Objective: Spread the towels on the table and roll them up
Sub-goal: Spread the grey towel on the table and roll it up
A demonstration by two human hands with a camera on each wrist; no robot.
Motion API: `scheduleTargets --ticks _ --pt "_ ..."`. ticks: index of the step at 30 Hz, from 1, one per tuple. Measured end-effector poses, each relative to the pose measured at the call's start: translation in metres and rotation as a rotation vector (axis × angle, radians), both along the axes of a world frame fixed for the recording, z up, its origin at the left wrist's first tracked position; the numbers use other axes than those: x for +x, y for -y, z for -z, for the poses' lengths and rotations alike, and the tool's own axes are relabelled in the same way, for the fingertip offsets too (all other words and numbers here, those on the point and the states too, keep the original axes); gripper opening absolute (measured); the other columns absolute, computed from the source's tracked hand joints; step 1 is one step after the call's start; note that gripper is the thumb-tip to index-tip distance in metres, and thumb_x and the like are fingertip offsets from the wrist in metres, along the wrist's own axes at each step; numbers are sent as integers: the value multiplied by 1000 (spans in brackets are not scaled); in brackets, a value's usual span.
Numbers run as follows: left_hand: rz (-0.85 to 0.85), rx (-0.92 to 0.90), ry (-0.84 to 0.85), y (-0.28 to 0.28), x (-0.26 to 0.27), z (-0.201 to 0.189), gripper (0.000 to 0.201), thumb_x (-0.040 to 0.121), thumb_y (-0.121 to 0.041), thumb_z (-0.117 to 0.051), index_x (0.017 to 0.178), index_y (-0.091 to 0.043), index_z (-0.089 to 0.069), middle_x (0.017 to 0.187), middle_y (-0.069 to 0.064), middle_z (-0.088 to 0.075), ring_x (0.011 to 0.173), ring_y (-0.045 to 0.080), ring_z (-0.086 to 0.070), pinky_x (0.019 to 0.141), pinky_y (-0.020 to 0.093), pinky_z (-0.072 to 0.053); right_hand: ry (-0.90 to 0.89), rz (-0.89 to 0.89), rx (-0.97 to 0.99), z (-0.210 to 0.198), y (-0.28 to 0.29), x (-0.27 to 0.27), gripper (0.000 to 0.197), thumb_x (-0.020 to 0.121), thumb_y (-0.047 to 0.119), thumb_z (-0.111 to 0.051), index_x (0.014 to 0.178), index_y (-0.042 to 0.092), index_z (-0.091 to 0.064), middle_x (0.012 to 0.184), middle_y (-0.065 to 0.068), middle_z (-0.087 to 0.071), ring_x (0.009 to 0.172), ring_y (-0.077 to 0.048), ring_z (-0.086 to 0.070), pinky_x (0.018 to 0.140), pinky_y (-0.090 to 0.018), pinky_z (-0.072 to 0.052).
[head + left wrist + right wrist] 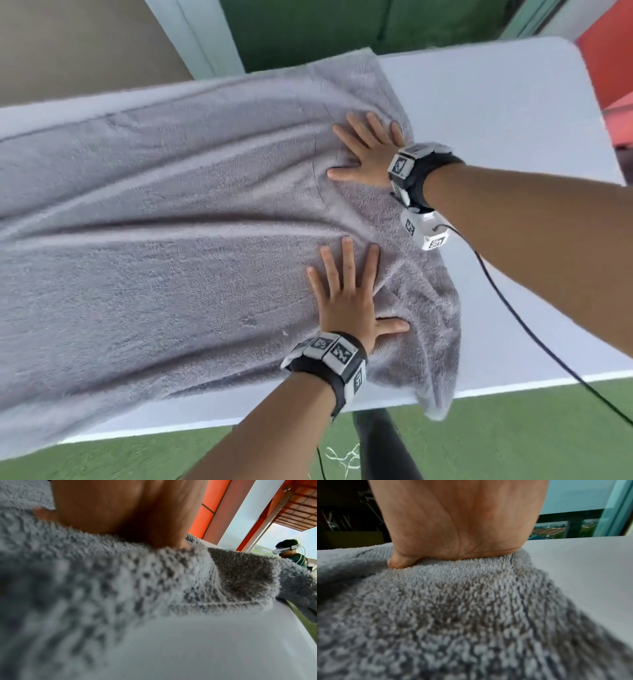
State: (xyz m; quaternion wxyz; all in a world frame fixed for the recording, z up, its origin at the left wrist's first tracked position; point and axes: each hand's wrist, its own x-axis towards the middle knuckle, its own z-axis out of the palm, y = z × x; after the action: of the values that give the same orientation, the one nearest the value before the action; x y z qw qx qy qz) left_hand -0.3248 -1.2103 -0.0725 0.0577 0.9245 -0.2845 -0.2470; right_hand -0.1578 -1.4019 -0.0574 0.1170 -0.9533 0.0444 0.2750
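Note:
A large grey terry towel [171, 222] lies spread lengthwise over the white table [496, 120], with long creases across it. Its right end is rumpled, and one corner [438, 404] hangs over the near table edge. My left hand [346, 294] lies flat on the towel near that end, fingers straight and spread. My right hand [370, 150] presses flat on the towel farther back, fingers spread too. In the left wrist view the palm [120, 511] rests on the towel [85, 581]. In the right wrist view the palm [458, 527] pushes down into the pile [453, 608].
Bare white tabletop [513, 274] lies to the right of the towel. A black cable [513, 308] runs from my right wrist across the table and off its near edge. Green floor [513, 438] lies below. Another person with a headset [289, 551] stands in the distance.

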Motion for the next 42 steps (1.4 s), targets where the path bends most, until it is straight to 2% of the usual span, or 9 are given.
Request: scheduleTargets --ticks 10,15,18,21,23,26,32,37,42 --pt "100 -56 -93 178 -53 6 129 59 -88 -49 148 -27 20 152 14 32 133 46 33 105 65 18 -16 187 -103 1 177 -82 94 72 91 -23 146 48 17 155 14 28 144 -16 26 117 -51 10" --pt "207 -100 -367 208 -44 -16 121 65 -81 -56 150 -28 11 151 8 33 136 38 33 103 63 20 -22 355 -116 -4 217 -110 90 81 78 -38 151 42 8 158 13 21 146 -24 19 116 -57 4" --pt "-4 -461 -492 179 -32 -44 79 85 -51 -61 147 -15 -27 156 8 -21 142 24 -20 115 53 -18 127 492 -39 -13 198 -125 81 89 57 -50 154 28 -11 162 0 -5 148 -31 -8 116 -60 -5" --pt "-183 -632 -206 105 -35 -59 31 92 -25 -58 120 -12 -57 119 1 -58 111 14 -53 100 37 -42 465 664 60 -30 158 -162 52 89 39 -52 137 18 -48 137 -9 -48 123 -29 -50 106 -47 -38" --pt "-262 -601 -103 44 -48 -62 12 93 -18 -57 103 -15 -62 99 -7 -59 94 10 -57 89 32 -48 531 662 117 -48 123 -199 29 92 29 -51 116 16 -61 115 -5 -59 99 -20 -60 85 -30 -49" --pt "-316 -492 -119 -39 -77 -64 7 92 -14 -57 91 -19 -62 92 -9 -60 83 6 -57 78 28 -52 390 616 241 -67 71 -270 18 97 21 -49 104 14 -64 91 1 -64 72 -5 -58 59 -12 -39" --pt "-279 -182 -13 -121 -108 -52 27 88 -14 -62 115 -15 -61 124 5 -59 113 20 -50 98 40 -42 219 507 204 -42 34 -387 18 92 22 -58 107 13 -61 104 -1 -61 85 -13 -60 73 -26 -51" --pt "-258 -107 88 -130 -101 -46 42 86 -11 -62 127 -13 -54 129 9 -53 121 26 -44 101 41 -40 335 368 101 -19 45 -412 34 87 19 -63 118 5 -59 120 -11 -59 107 -25 -59 92 -40 -53" --pt "-281 -72 149 -123 -86 -42 33 86 -18 -64 118 -15 -58 127 7 -55 119 24 -48 102 42 -42 283 377 106 -33 52 -401 28 90 8 -56 117 9 -63 113 -8 -65 80 -21 -65 68 -29 -54"
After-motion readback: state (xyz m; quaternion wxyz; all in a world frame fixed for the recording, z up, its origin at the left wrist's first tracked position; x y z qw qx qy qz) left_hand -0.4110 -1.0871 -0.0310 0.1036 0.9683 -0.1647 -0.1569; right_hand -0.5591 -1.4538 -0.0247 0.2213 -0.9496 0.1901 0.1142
